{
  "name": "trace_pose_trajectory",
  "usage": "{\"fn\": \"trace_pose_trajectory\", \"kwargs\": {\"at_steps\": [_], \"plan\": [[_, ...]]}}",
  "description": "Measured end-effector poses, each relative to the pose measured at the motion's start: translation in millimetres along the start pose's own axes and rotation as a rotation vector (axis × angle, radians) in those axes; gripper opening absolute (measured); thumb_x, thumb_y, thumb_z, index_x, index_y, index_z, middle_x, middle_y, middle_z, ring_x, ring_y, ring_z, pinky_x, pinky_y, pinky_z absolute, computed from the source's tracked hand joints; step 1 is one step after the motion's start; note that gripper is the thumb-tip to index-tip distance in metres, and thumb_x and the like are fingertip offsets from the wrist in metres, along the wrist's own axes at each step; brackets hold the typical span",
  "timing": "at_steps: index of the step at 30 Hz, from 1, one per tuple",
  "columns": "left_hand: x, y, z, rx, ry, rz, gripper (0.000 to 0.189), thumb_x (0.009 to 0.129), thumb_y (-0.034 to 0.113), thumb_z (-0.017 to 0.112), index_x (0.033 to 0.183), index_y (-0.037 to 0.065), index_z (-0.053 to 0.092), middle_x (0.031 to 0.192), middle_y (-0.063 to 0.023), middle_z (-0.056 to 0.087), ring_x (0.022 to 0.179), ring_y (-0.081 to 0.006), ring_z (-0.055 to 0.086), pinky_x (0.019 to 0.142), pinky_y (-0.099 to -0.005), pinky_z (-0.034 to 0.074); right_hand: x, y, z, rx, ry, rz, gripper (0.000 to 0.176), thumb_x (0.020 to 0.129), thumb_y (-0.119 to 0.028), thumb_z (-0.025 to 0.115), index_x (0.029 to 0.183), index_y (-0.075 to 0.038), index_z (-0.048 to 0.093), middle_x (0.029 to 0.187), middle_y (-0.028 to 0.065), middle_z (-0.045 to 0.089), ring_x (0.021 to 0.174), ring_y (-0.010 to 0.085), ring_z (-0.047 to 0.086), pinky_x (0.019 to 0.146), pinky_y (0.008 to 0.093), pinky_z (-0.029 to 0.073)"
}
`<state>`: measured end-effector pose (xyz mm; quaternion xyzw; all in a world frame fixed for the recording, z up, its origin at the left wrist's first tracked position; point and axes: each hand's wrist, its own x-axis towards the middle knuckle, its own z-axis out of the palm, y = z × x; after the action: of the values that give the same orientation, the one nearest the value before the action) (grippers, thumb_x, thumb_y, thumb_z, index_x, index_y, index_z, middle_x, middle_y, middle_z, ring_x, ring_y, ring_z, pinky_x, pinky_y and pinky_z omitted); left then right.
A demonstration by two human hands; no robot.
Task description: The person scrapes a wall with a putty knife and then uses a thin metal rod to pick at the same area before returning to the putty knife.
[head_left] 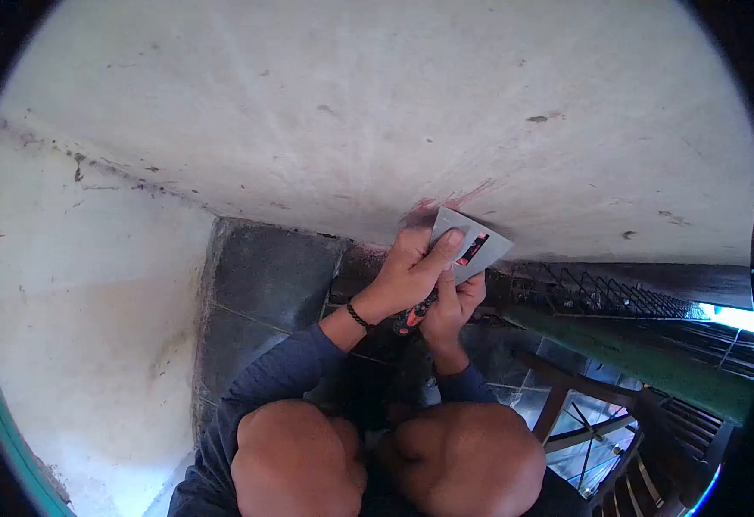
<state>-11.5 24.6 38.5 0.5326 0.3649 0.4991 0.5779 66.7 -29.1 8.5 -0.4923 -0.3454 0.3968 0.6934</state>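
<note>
A pale, blotched wall is filling the far side, and a second pale wall is meeting it at the left, where a dark, grimy seam is running down to the corner. To the right, a dark wire framework is sitting close along the wall's foot, with a green bar slanting in front of it and a dark wooden chair standing nearer the person — all of these are crowding the right-hand side. A green edge is curving along the far left.

Dark floor tiles are lying bare in the corner, leaving open room left of the hands, while the bent knees are closing off the near side. Reddish marks are showing on the wall just beyond the hands.

The two hands are working close together, both clamped on one scraper low before the wall. The left hand, a black bracelet circling its wrist, is pressing its thumb flat on the grey blade; the right hand is gripping near the blade's base, beside the black-and-orange handle — whether the blade is touching the wall, I cannot tell.
</note>
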Motion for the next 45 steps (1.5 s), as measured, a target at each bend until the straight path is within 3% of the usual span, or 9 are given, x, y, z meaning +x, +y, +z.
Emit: {"fn": "trace_pose_trajectory", "kwargs": {"at_steps": [9,18,23,28,34,40,43,45], "plan": [[-6.1,-17.6,0.2,-0.093,-0.024,-0.144,0.043,0.096,0.036,0.049,0.074,0.001,0.057,0.062,0.0033,0.052,0.062,-0.0035,0.044,0.051,-0.0245,0.037,0.3,4.5,-3.0,-0.025,0.000,0.028,0.014,0.089,-0.008,0.060,0.099,0.001,0.056,0.093,0.0034,0.062,0.081,0.0073,0.054,0.073,0.0232,0.044],[-4.9,-1.9,2.5,-0.125,0.014,-0.112,0.041,0.096,0.034,0.050,0.072,0.001,0.057,0.061,0.0056,0.049,0.059,-0.0025,0.042,0.049,-0.0232,0.035,5.1,-3.4,0.7,-0.008,-0.025,-0.003,0.014,0.088,-0.006,0.059,0.100,0.002,0.056,0.093,0.0036,0.062,0.082,0.0071,0.054,0.074,0.0236,0.044],[5.7,19.3,-0.9,-0.029,-0.017,0.034,0.041,0.095,0.033,0.051,0.069,0.002,0.056,0.060,0.0049,0.050,0.058,-0.0026,0.043,0.048,-0.0229,0.034,6.3,-24.0,8.0,0.044,-0.056,-0.033,0.016,0.088,-0.006,0.059,0.102,0.002,0.057,0.093,0.0034,0.062,0.083,0.0079,0.054,0.075,0.0240,0.044],[-5.0,1.0,1.9,-0.108,0.025,-0.099,0.043,0.095,0.035,0.051,0.068,0.002,0.055,0.061,0.0037,0.052,0.057,-0.0030,0.044,0.048,-0.0230,0.034,0.0,-6.2,4.6,0.001,-0.007,-0.005,0.014,0.089,-0.007,0.059,0.100,0.001,0.056,0.091,0.0026,0.062,0.081,0.0072,0.054,0.073,0.0231,0.044],[1.4,19.1,-0.9,-0.070,-0.026,-0.004,0.044,0.096,0.036,0.050,0.068,0.002,0.055,0.060,0.0050,0.049,0.058,-0.0026,0.042,0.048,-0.0229,0.034,-0.8,-22.9,12.4,0.029,0.001,0.003,0.014,0.089,-0.007,0.059,0.100,0.001,0.056,0.091,0.0022,0.062,0.080,0.0069,0.054,0.072,0.0223,0.043],[-5.2,3.9,1.2,-0.121,0.000,-0.131,0.044,0.096,0.036,0.050,0.067,0.003,0.054,0.059,0.0057,0.047,0.057,-0.0028,0.041,0.048,-0.0232,0.033,0.0,-11.6,6.3,-0.008,-0.001,0.011,0.014,0.089,-0.007,0.060,0.100,0.001,0.056,0.091,0.0021,0.062,0.080,0.0068,0.054,0.072,0.0225,0.044],[1.6,16.9,-2.3,-0.046,-0.031,0.002,0.043,0.095,0.037,0.050,0.067,0.005,0.054,0.060,0.0055,0.048,0.057,-0.0029,0.042,0.048,-0.0231,0.034,-1.2,-27.6,12.6,0.002,-0.015,-0.014,0.012,0.089,-0.006,0.059,0.099,0.001,0.057,0.091,0.0021,0.062,0.080,0.0069,0.055,0.072,0.0225,0.044],[-0.4,19.9,-3.3,-0.074,-0.038,-0.040,0.043,0.095,0.037,0.050,0.067,0.005,0.054,0.060,0.0053,0.049,0.057,-0.0030,0.043,0.048,-0.0231,0.035,0.7,-32.2,17.2,0.022,-0.010,-0.021,0.012,0.089,-0.006,0.059,0.098,0.001,0.057,0.091,0.0021,0.062,0.080,0.0069,0.055,0.072,0.0225,0.044]]}}
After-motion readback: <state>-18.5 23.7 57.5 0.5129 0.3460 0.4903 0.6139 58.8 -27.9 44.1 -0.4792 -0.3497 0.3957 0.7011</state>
